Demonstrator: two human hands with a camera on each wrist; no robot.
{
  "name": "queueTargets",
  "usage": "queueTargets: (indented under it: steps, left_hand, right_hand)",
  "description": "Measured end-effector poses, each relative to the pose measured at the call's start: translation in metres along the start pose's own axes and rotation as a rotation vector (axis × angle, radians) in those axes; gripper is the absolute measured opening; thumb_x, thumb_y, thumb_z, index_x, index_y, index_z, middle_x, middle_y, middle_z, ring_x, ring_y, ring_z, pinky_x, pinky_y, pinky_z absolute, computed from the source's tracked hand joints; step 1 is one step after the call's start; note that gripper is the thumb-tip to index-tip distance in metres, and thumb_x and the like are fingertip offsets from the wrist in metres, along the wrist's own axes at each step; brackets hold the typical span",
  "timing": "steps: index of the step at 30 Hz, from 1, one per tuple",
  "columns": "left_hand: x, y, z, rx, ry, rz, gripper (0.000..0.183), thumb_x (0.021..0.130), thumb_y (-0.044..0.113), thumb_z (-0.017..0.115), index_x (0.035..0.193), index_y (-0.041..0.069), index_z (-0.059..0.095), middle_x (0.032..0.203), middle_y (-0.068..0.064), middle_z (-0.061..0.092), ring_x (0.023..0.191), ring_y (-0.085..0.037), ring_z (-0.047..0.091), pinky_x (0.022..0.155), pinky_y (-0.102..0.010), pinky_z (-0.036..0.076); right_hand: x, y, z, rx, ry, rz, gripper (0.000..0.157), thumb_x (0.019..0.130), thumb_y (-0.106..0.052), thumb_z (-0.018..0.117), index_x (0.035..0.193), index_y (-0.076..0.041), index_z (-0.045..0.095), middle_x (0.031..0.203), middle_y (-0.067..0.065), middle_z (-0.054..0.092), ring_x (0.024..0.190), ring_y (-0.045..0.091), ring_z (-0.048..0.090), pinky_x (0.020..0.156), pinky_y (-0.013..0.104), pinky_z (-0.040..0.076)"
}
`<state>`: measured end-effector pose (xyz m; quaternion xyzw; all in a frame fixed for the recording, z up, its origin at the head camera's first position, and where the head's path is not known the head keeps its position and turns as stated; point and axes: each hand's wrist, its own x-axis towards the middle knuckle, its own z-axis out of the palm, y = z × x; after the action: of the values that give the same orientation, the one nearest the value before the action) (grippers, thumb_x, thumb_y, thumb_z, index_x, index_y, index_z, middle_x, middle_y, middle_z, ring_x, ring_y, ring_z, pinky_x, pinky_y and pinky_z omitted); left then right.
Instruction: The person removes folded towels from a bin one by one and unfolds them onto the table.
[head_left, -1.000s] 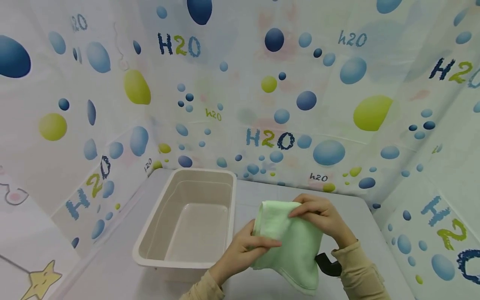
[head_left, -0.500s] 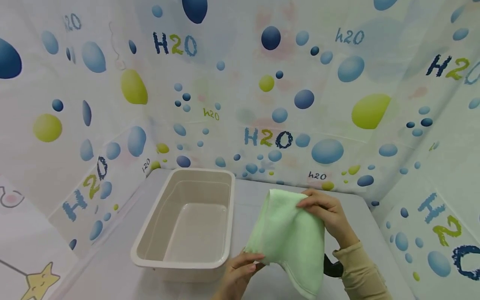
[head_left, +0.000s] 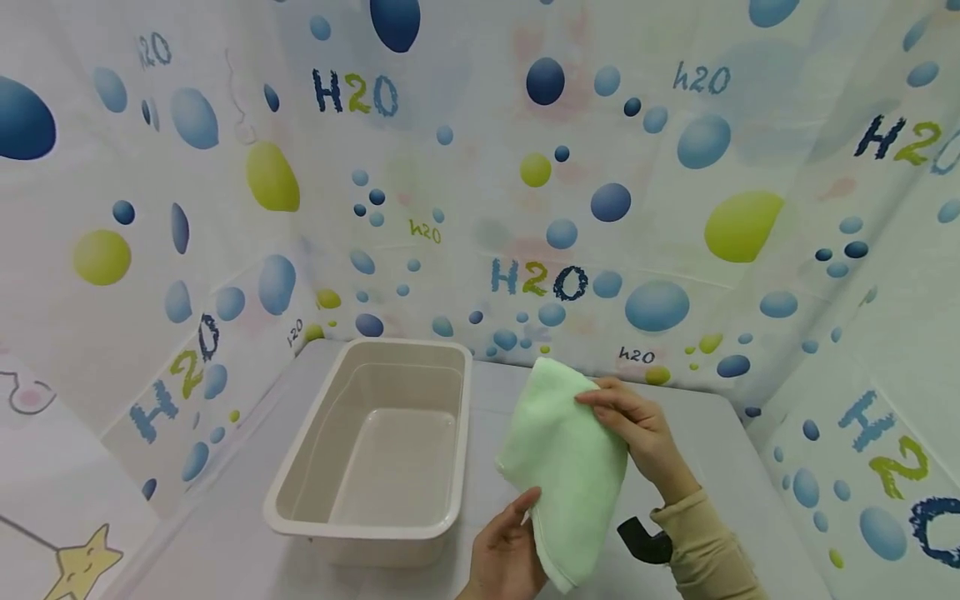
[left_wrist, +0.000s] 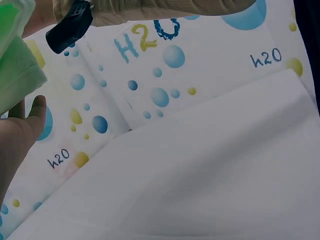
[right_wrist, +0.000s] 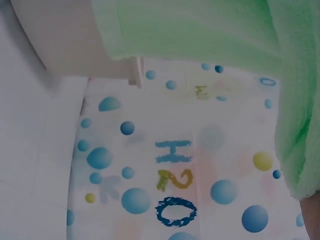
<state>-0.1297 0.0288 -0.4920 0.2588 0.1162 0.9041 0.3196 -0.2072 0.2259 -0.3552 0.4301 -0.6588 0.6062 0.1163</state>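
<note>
A light green cloth point(head_left: 566, 467) hangs folded over the table, a little right of the tub. At its upper right edge my right hand point(head_left: 641, 429) pinches it between thumb and fingers. My left hand point(head_left: 510, 550) is at the cloth's lower left edge with the palm turned up. In the left wrist view, the left hand point(left_wrist: 17, 140) lies under the green cloth point(left_wrist: 20, 80), thumb standing apart and fingers partly hidden behind the fabric. The right wrist view shows folds of the fuzzy cloth point(right_wrist: 200, 30) close up.
A beige rectangular tub point(head_left: 360, 530) stands left of the hands on the white table point(head_left: 712, 450). A black device point(head_left: 647, 542) sits at the right sleeve. Curtains point(head_left: 465, 183) printed with bubbles and H2O lettering enclose the table at back and sides.
My left hand has let go of the cloth's left side and moved down, turning palm up beneath its lower edge. The cloth has swung and tilted, still pinched by the right hand.
</note>
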Motion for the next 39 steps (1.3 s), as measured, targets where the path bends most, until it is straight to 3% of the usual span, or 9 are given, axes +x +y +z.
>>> queueTargets:
  steps: [3, 7, 11, 14, 19, 24, 27, 31, 39]
  left_hand:
    - [0.000, 0.001, 0.001, 0.025, 0.056, -0.026, 0.050, 0.101, 0.032, 0.011, 0.128, 0.035, 0.053, 0.139, 0.015, 0.040, 0.131, -0.008, 0.036, 0.112, -0.028, 0.027]
    - [0.000, 0.009, 0.005, 0.144, 0.293, -0.056, 0.039, 0.101, 0.029, 0.019, 0.123, 0.033, 0.051, 0.126, 0.011, 0.050, 0.115, -0.009, 0.049, 0.098, -0.029, 0.041]
    - [0.001, 0.015, 0.004, 0.323, 0.508, 0.002, 0.032, 0.098, 0.021, 0.036, 0.127, 0.025, 0.046, 0.125, 0.003, 0.047, 0.110, -0.014, 0.051, 0.091, -0.031, 0.045]
    - [0.002, 0.018, 0.001, 0.446, 0.605, 0.042, 0.038, 0.094, 0.014, 0.044, 0.132, 0.020, 0.045, 0.126, 0.000, 0.044, 0.110, -0.017, 0.051, 0.088, -0.033, 0.048]
    - [0.005, 0.024, -0.009, 0.643, 0.697, 0.026, 0.048, 0.089, 0.015, 0.056, 0.136, 0.015, 0.043, 0.122, -0.003, 0.048, 0.103, -0.015, 0.054, 0.084, -0.031, 0.049]
    - [0.013, 0.029, -0.020, 0.867, 0.797, 0.004, 0.055, 0.084, 0.018, 0.064, 0.136, 0.016, 0.046, 0.132, -0.010, 0.045, 0.111, -0.021, 0.049, 0.090, -0.030, 0.044]
    - [0.018, 0.029, -0.027, 0.999, 0.857, 0.022, 0.055, 0.081, 0.014, 0.066, 0.134, 0.016, 0.049, 0.146, -0.019, 0.032, 0.131, -0.038, 0.034, 0.107, -0.049, 0.032]
    - [0.025, 0.029, -0.040, 1.165, 0.902, 0.049, 0.057, 0.078, 0.009, 0.065, 0.133, 0.017, 0.051, 0.151, -0.024, 0.022, 0.140, -0.049, 0.009, 0.107, -0.069, 0.007]
    - [0.043, 0.034, -0.068, 1.258, 0.914, 0.000, 0.065, 0.076, 0.005, 0.058, 0.137, 0.023, 0.047, 0.154, -0.024, 0.011, 0.140, -0.049, 0.008, 0.104, -0.072, 0.014]
  right_hand:
    - [-0.003, 0.000, -0.001, -0.049, 0.019, 0.083, 0.033, 0.092, 0.007, 0.043, 0.116, -0.004, 0.063, 0.121, -0.005, 0.057, 0.101, 0.007, 0.056, 0.077, 0.020, 0.050]
    - [-0.008, 0.004, -0.005, -0.075, 0.021, 0.200, 0.035, 0.093, 0.003, 0.045, 0.124, -0.005, 0.057, 0.125, -0.004, 0.052, 0.104, 0.008, 0.054, 0.079, 0.022, 0.050]
    - [-0.015, 0.011, -0.011, -0.085, -0.003, 0.333, 0.041, 0.093, -0.002, 0.046, 0.134, -0.005, 0.049, 0.132, -0.004, 0.044, 0.108, 0.007, 0.051, 0.084, 0.022, 0.047]
    - [-0.025, 0.019, -0.016, -0.111, -0.025, 0.436, 0.046, 0.093, -0.006, 0.047, 0.138, -0.009, 0.043, 0.137, -0.003, 0.038, 0.110, 0.006, 0.049, 0.085, 0.024, 0.047]
    - [-0.043, 0.032, -0.023, -0.162, -0.043, 0.574, 0.051, 0.093, -0.012, 0.050, 0.142, -0.015, 0.038, 0.144, 0.006, 0.028, 0.111, 0.012, 0.049, 0.083, 0.028, 0.048]
    - [-0.063, 0.050, -0.026, -0.151, -0.029, 0.657, 0.057, 0.092, -0.014, 0.052, 0.145, -0.018, 0.032, 0.150, 0.011, 0.014, 0.116, 0.033, 0.045, 0.083, 0.030, 0.048]
    - [-0.075, 0.065, -0.025, -0.117, 0.002, 0.703, 0.061, 0.091, -0.013, 0.055, 0.147, -0.019, 0.030, 0.153, 0.011, 0.009, 0.122, 0.042, 0.038, 0.085, 0.030, 0.047]
    - [-0.088, 0.085, -0.022, -0.131, 0.051, 0.732, 0.065, 0.089, -0.014, 0.059, 0.146, -0.021, 0.030, 0.154, 0.012, 0.009, 0.127, 0.047, 0.033, 0.089, 0.033, 0.043]
    - [-0.101, 0.112, -0.015, -0.094, 0.173, 0.776, 0.068, 0.087, -0.013, 0.061, 0.147, -0.023, 0.029, 0.156, 0.010, 0.008, 0.128, 0.049, 0.035, 0.084, 0.035, 0.043]
